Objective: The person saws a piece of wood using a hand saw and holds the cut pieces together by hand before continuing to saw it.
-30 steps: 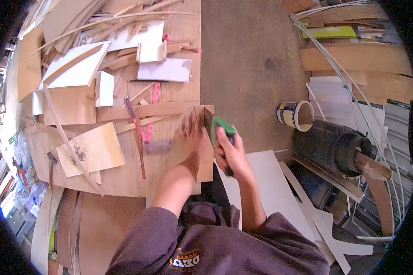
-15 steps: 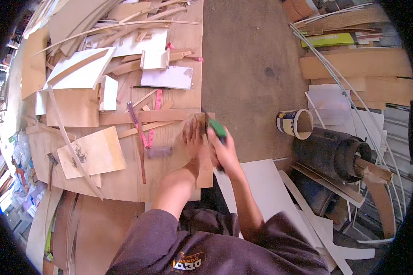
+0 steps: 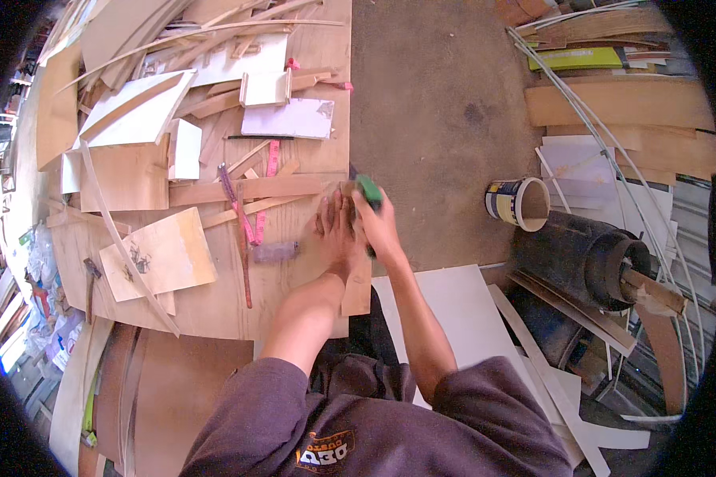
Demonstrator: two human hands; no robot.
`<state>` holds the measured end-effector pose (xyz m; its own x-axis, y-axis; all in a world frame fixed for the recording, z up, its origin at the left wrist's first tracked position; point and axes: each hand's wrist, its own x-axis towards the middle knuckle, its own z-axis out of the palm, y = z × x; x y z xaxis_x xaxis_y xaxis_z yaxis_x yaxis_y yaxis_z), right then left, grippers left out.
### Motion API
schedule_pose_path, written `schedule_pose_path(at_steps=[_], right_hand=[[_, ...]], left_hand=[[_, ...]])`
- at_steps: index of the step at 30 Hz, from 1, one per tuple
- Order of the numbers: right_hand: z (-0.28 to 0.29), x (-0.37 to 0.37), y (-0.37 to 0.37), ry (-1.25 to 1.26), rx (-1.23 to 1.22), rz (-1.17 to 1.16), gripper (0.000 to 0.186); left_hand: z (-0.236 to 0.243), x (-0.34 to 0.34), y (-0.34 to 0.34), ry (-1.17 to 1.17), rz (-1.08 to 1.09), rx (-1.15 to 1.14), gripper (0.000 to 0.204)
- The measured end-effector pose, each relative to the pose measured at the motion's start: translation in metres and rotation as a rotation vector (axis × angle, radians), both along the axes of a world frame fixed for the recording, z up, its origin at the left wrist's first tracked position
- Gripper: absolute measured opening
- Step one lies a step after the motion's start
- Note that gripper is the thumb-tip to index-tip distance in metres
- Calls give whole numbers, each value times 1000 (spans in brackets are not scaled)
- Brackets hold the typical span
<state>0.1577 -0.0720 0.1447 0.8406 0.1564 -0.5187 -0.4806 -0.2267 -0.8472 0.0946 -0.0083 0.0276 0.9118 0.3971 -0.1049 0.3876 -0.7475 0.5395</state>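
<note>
My left hand lies with fingers spread on a narrow light wooden board, pressing it at the right edge of the workbench. The board juts slightly past that edge. Beside it, my right hand is closed around the green and black handle of a handsaw. A dark bit of its blade shows beyond the handle; the rest is hidden by the hands and the board. Left of my hands lie a pink tape measure, a thin reddish-brown stick and a greyish block.
Wood offcuts and white panels crowd the far left of the bench. A hammer lies near the left edge. On the right stand a paint bucket and a black roll. White sheets lie below the bench's right side.
My right hand and the handsaw have moved forward, away from my body, alongside the board. My left hand stays pressed on the board. The view has shifted slightly.
</note>
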Motion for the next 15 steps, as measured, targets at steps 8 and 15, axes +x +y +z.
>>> schedule_pose_path(at_steps=[8,15], right_hand=[[68,-7,1,253,94,-124,18],[62,-49,-15,309,145,-114,21]], left_hand=[[4,9,5,164,-92,235,59],[-23,-9,16,33,-40,237,60]])
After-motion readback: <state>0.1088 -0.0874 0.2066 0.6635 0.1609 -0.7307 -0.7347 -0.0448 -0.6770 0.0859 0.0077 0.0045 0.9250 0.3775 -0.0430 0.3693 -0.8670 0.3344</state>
